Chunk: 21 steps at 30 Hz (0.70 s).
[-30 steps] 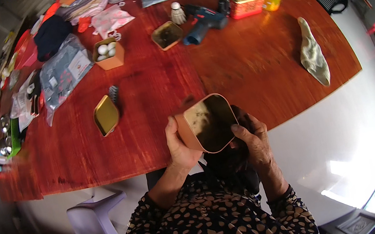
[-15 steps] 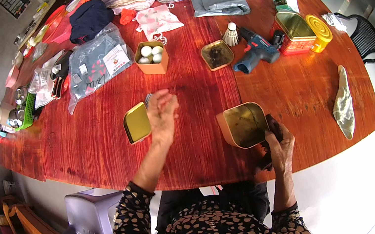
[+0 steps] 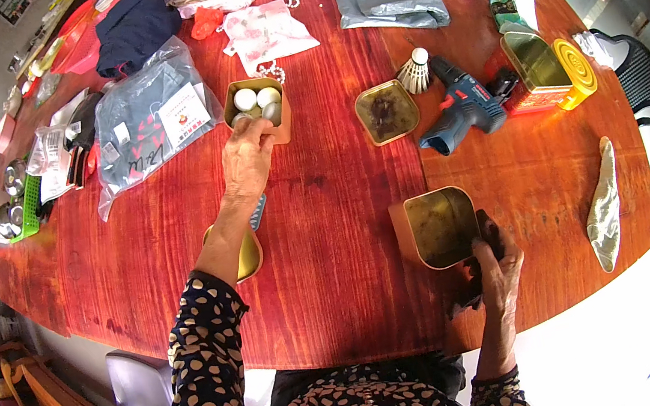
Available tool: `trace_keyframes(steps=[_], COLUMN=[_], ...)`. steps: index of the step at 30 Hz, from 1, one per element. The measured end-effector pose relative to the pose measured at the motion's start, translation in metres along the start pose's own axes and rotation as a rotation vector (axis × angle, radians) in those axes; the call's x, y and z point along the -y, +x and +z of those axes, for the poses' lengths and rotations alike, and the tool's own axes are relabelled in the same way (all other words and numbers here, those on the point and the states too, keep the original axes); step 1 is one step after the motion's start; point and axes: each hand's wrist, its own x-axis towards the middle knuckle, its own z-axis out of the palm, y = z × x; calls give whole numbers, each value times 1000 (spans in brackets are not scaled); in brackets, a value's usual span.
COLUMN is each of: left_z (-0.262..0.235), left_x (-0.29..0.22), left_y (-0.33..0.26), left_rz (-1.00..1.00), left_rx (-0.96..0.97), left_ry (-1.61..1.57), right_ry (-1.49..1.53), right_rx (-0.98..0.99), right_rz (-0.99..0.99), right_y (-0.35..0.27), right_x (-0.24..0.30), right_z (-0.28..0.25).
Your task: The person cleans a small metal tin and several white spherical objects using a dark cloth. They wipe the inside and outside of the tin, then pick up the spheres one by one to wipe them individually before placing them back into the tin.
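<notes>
My left hand (image 3: 246,158) reaches to an orange-sided square tin (image 3: 284,121) holding several white balls (image 3: 245,100). Its fingers bend over the near rim beside the nearest balls; the fingertips are partly hidden, so a grip cannot be made out. On the right, my right hand (image 3: 497,268) holds another square tin (image 3: 444,228) by its right side, thumb near the rim. That tin is tilted toward me, and its stained golden inside holds no objects. Under my left forearm lies a gold lid (image 3: 248,256), mostly covered, with a grey strip (image 3: 259,212) beside it.
A shallow square tin with dark bits (image 3: 387,113) stands near a shuttlecock (image 3: 415,71) and a cordless drill (image 3: 464,104). Further right are a red-gold tin (image 3: 536,70), a yellow lid (image 3: 576,72) and a shiny pouch (image 3: 604,206). Bagged clothing (image 3: 150,121) lies at left.
My left hand has moved forward from above the gold lid to the tin of white balls. My right hand keeps hold of its tin. The view has shifted slightly.
</notes>
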Motion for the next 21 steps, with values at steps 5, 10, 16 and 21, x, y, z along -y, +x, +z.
trace_keyframes(steps=[5,10,16,21], left_z=[-25,-55,-67,-74], left_x=[-36,-93,-129,-144], left_y=[-20,-66,-139,-173], left_rz=[39,129,167,202], left_rx=[83,140,186,226], left_ry=[-100,-94,-212,-236], right_ry=[-72,-74,-31,30], right_rx=[33,-24,-4,-5], right_rz=[30,-46,-30,-51], right_y=[11,14,21,23], right_x=[-7,-5,-8,-16], right_z=[-2,5,11,14])
